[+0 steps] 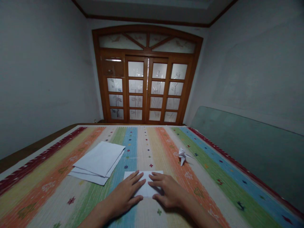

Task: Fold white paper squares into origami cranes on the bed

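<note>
A white sheet of paper [145, 191], rectangular in outline, lies flat on the striped tablecloth close in front of me. On its left part rests my left hand [128, 191], fingers spread and pointing inward. My right hand [167, 190] lies over the right part in the same way, its fingers also apart. A narrow strip of paper shows between the two hands. Neither hand grips anything; the palms and fingertips hide some of the paper's edges.
Several white paper sheets [99, 160] lie loosely stacked to the left. A folded white paper figure [182, 155] with pointed parts stands to the right. The striped tablecloth [143, 152] spreads toward wooden glass-paned doors [147, 88]. A pale green panel [237, 142] runs along the right.
</note>
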The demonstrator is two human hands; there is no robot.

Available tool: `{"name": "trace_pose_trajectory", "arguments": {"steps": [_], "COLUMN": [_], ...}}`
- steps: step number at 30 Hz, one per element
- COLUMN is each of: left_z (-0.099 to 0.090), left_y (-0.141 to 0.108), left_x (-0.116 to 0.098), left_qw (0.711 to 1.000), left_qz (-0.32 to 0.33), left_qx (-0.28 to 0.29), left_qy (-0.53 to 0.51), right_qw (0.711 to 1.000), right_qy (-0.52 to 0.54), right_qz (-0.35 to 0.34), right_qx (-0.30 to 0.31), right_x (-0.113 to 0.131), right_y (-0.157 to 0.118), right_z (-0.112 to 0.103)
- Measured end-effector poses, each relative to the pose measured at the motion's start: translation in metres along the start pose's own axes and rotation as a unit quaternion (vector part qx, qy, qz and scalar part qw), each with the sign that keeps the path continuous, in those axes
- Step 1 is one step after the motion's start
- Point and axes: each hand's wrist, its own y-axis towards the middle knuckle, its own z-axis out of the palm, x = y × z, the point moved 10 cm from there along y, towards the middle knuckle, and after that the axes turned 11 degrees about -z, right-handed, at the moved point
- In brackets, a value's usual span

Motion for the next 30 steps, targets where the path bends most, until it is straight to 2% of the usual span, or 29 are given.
{"name": "trace_pose_trajectory", "arguments": {"steps": [8, 12, 18, 21, 24, 27, 30], "left_z": [-0.005, -0.006, -0.004, -0.01, -0.02, -0.028, -0.029], "left_y": [-0.003, -0.002, 0.005, 0.006, 0.003, -0.001, -0.002], "left_x": [-0.002, 0.002, 0.032, 0.047, 0.058, 0.065, 0.068], "left_qw": [1.0, 0.998, 0.992, 0.984, 0.971, 0.957, 0.95], "left_qz": [0.011, 0.01, -0.096, -0.151, -0.198, -0.231, -0.241], "left_qx": [-0.024, -0.06, -0.079, -0.092, -0.129, -0.176, -0.195], "left_qy": [-0.009, -0.017, -0.011, -0.028, -0.029, -0.026, -0.039], "right_qw": [0.998, 0.997, 0.998, 0.998, 0.998, 0.998, 0.998], "right_qy": [-0.018, -0.014, -0.026, -0.042, -0.055, -0.06, -0.063], "right_qz": [0.001, 0.014, 0.014, 0.007, 0.003, 0.001, -0.001], "right_qx": [-0.061, -0.074, -0.063, -0.05, -0.037, -0.031, -0.031], "right_x": [0.004, 0.0, 0.001, 0.005, 0.008, 0.009, 0.01], "right_y": [0.006, 0.007, 0.006, 0.008, 0.008, 0.008, 0.008], "right_z": [0.005, 0.009, 0.01, 0.01, 0.011, 0.011, 0.01]}}
